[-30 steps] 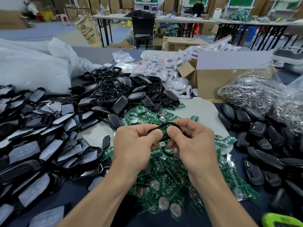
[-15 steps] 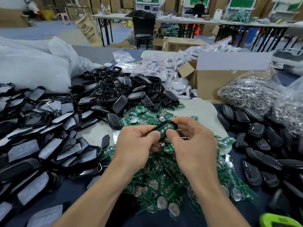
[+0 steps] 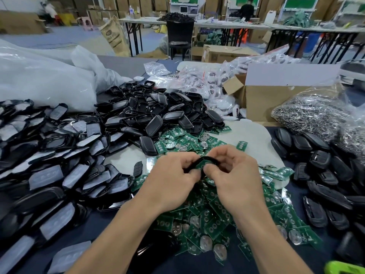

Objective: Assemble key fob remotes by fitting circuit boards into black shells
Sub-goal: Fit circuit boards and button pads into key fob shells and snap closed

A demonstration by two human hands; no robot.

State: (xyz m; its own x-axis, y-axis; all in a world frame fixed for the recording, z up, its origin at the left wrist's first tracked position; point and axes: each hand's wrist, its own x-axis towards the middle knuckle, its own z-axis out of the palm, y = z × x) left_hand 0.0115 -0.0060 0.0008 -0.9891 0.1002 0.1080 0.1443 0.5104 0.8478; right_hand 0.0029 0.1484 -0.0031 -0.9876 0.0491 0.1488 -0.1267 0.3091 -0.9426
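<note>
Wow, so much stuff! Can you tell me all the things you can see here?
held shell: one, black, between both hands, green board showing inside
circuit boards: a big heap, green with silver discs, on the table under the hands
empty shells: a heap, black, behind the boards
film-covered shells: a heap, black and grey, left side
right-side shells: many, black, right side
metal bits: a clear bagful, silver, back right
cardboard box: one, brown, back, right of centre
plastic sacks: count unclear, white, back left
lime thing: one, bright green, bottom right corner, cut off
left hand: one, pinches the held shell
right hand: one, pinches the held shell
</note>
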